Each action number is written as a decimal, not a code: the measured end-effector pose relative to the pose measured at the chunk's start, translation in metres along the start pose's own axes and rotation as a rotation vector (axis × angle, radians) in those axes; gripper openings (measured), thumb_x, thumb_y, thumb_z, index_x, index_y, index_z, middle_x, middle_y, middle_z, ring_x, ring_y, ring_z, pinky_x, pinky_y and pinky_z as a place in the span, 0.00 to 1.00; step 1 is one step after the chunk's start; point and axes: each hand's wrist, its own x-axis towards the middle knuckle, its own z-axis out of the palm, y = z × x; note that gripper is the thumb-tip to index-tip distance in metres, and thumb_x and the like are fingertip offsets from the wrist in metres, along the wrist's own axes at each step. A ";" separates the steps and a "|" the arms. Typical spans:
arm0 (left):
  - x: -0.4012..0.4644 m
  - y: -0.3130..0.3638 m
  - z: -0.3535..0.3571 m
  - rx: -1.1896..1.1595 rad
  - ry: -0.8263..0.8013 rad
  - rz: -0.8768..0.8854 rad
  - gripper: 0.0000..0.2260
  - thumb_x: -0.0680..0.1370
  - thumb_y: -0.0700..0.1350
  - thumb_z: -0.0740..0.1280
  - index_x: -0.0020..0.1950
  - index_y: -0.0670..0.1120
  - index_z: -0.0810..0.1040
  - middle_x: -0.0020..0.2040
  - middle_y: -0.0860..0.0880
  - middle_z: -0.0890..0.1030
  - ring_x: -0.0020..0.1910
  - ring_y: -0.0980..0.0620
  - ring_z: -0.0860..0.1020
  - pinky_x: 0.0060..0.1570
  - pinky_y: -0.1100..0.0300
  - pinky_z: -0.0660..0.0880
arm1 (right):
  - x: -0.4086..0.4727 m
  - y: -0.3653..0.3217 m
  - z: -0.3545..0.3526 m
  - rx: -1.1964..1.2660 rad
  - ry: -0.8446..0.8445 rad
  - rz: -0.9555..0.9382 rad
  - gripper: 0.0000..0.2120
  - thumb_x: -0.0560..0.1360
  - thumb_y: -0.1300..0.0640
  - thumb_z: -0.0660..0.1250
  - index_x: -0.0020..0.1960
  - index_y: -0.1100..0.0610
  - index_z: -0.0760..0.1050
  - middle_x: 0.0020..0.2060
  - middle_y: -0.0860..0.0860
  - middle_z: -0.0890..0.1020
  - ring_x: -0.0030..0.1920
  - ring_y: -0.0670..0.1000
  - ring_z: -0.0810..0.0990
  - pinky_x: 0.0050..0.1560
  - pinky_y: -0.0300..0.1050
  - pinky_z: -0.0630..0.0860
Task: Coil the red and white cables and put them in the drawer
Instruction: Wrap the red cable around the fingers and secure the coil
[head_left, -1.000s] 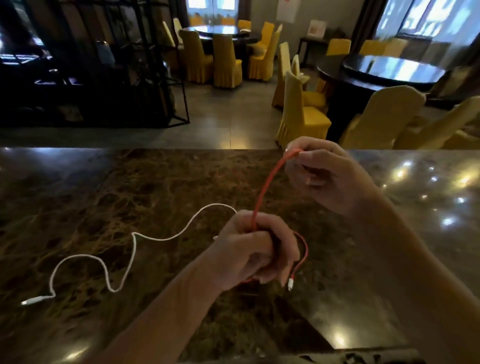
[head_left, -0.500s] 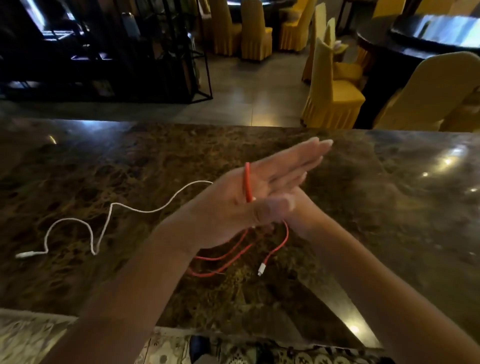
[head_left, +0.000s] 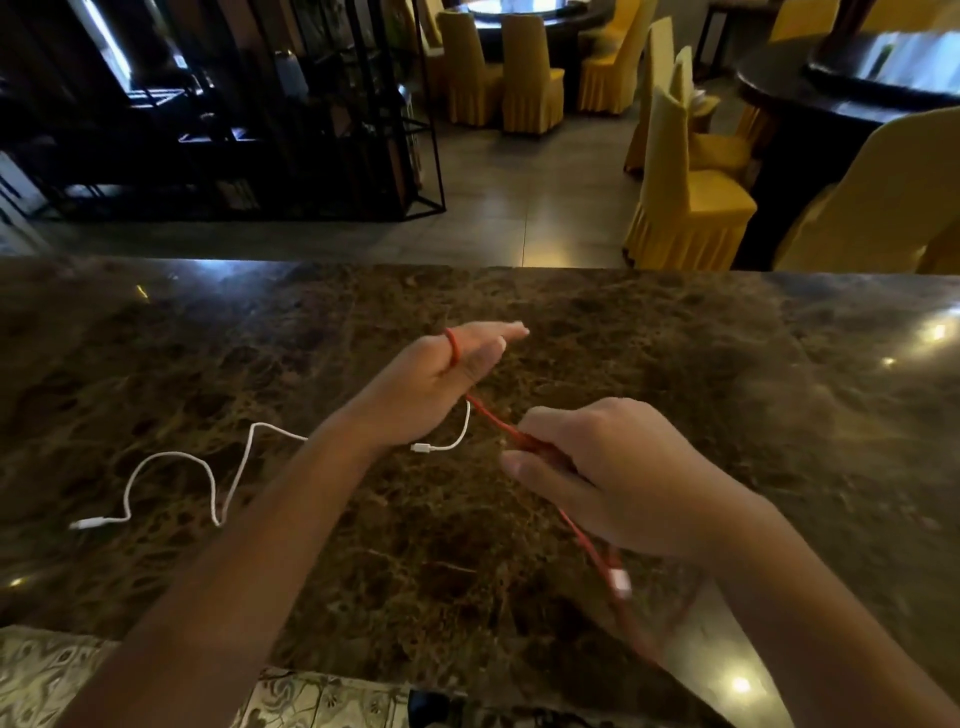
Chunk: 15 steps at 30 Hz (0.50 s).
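The red cable wraps once around my left hand, whose fingers are held out flat over the dark marble counter. From there it runs taut down to my right hand, which pinches it. Its loose end hangs below that hand, blurred, with a white plug. The white cable lies in loose curves on the counter at the left, partly hidden under my left forearm, one plug near my left wrist. No drawer is in view.
Beyond the counter's far edge are a tiled floor, yellow-covered chairs around dark round tables, and a black metal shelf unit at the back left. A patterned surface shows below the counter's near edge.
My right hand has come out from behind the left and pulled the red cable down to the right, drawing it taut. The loose red loops have lifted off the counter.
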 end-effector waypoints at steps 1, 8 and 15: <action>0.001 -0.002 0.005 -0.062 0.005 -0.006 0.23 0.85 0.56 0.54 0.73 0.45 0.75 0.70 0.52 0.79 0.70 0.57 0.77 0.70 0.56 0.74 | 0.000 0.001 -0.005 0.034 0.009 -0.030 0.12 0.84 0.43 0.60 0.45 0.46 0.74 0.30 0.43 0.77 0.30 0.45 0.77 0.34 0.42 0.75; -0.009 0.003 0.027 -0.359 -0.238 -0.028 0.29 0.79 0.66 0.46 0.48 0.59 0.86 0.38 0.44 0.85 0.35 0.48 0.81 0.39 0.55 0.76 | 0.018 0.028 -0.023 0.531 0.106 -0.118 0.09 0.84 0.56 0.66 0.49 0.58 0.83 0.37 0.49 0.83 0.36 0.51 0.83 0.38 0.44 0.77; -0.015 -0.001 0.039 -0.819 -0.447 -0.052 0.33 0.74 0.69 0.65 0.59 0.41 0.83 0.50 0.39 0.87 0.48 0.41 0.87 0.44 0.52 0.84 | 0.031 0.033 -0.015 0.745 0.107 -0.171 0.11 0.82 0.60 0.62 0.45 0.60 0.80 0.34 0.43 0.81 0.33 0.41 0.78 0.38 0.31 0.71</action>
